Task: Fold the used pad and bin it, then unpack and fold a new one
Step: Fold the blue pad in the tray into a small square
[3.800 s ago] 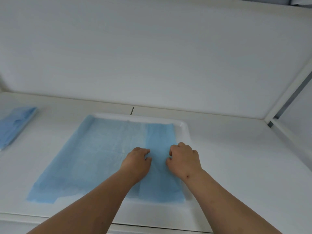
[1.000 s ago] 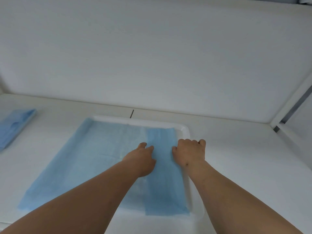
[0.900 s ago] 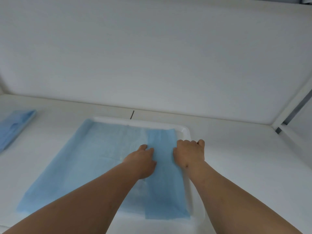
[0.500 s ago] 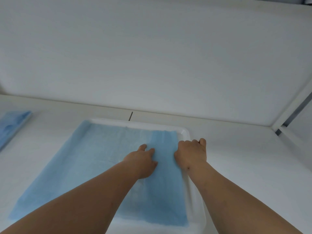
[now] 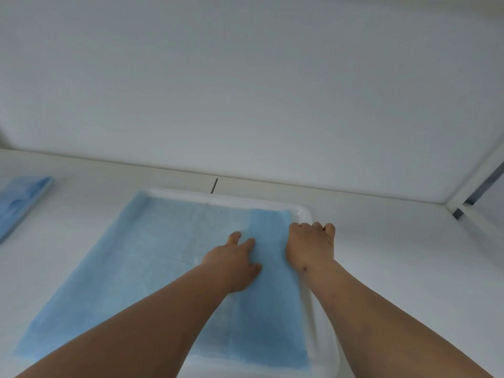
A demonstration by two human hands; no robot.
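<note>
White fills the scene: a plain white table (image 5: 381,268) runs back to a white wall panel (image 5: 245,91), and a white frame post (image 5: 474,184) slants up at the far right.

Fingers of the left hand (image 5: 231,261) lie spread and fairly straight, palm down, pressing flat on the blue pad (image 5: 152,255). The right hand (image 5: 309,245) has its fingers curled over the right edge of the pad, where it meets the rim of the white tray (image 5: 321,323); whether they pinch the pad or the rim I cannot tell. Both bare forearms reach in from the near edge.

That pad lies spread out flat in the tray, its long axis running from the near edge away toward the wall. A darker blue strip runs along its right side, between the two hands. Its left part spills past the tray onto the table, hiding the tray's left rim.

Well apart to the left, at the picture's edge, lies a folded blue pad (image 5: 19,203) on the table. A short dark seam (image 5: 215,185) marks the table just beyond the tray's far rim.
</note>
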